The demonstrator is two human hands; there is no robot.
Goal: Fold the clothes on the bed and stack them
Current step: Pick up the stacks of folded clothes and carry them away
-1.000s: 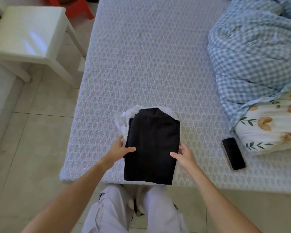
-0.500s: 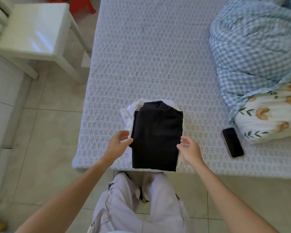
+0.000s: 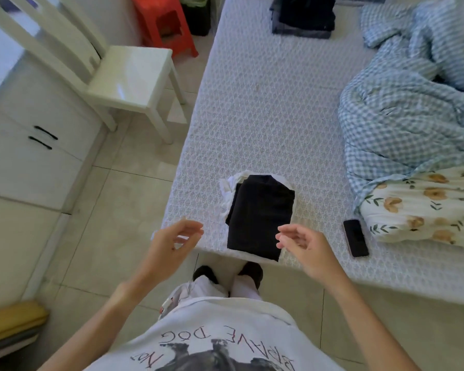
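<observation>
A folded black garment (image 3: 257,218) is seen lying on a white garment (image 3: 229,187) at the lower centre of the frame, near the bed's (image 3: 279,103) front edge. The left hand (image 3: 172,245) and right hand (image 3: 306,247) are held apart on either side of it, fingers loosely curled, nothing gripped. A second dark stack (image 3: 303,17) is located at the upper centre.

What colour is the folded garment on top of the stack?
Black; the folded garment shows plainly in the head view.
</observation>
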